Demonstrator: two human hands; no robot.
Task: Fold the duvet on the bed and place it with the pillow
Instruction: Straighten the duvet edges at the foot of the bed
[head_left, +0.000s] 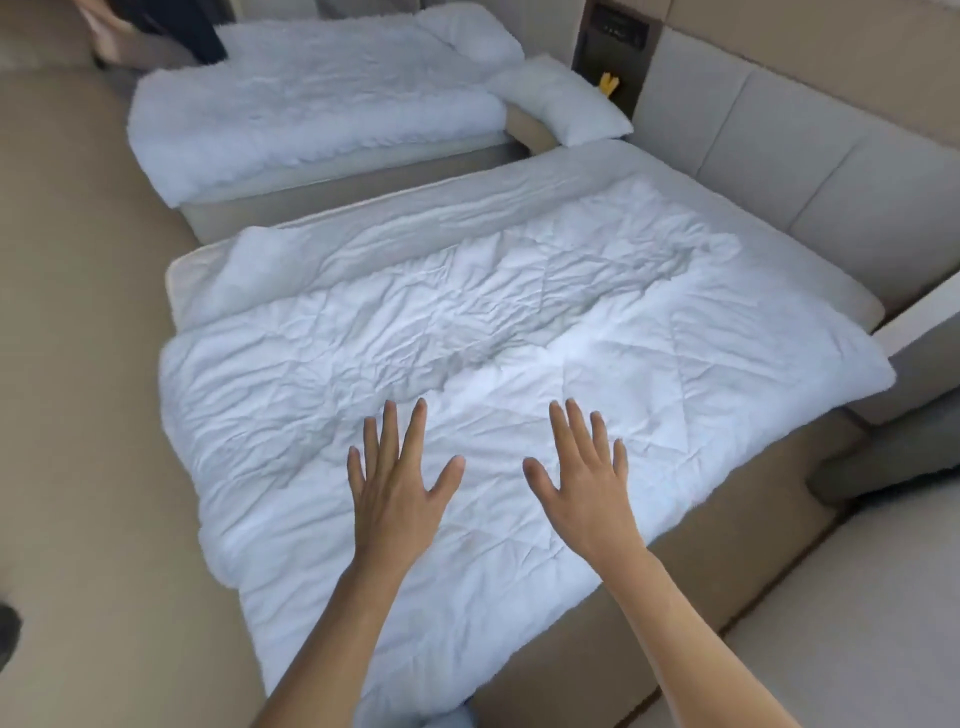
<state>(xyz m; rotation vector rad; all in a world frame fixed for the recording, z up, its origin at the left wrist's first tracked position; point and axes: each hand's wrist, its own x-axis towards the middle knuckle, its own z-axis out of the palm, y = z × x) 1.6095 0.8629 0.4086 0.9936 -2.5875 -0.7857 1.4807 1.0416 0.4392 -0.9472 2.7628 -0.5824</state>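
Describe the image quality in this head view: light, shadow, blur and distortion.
Head view: soft, even light, no glare; faint shadows in the duvet creases; left hand and right hand fairly sharp; far pillow softer; wide-angle lens bends the headboard panels and the bed edges.
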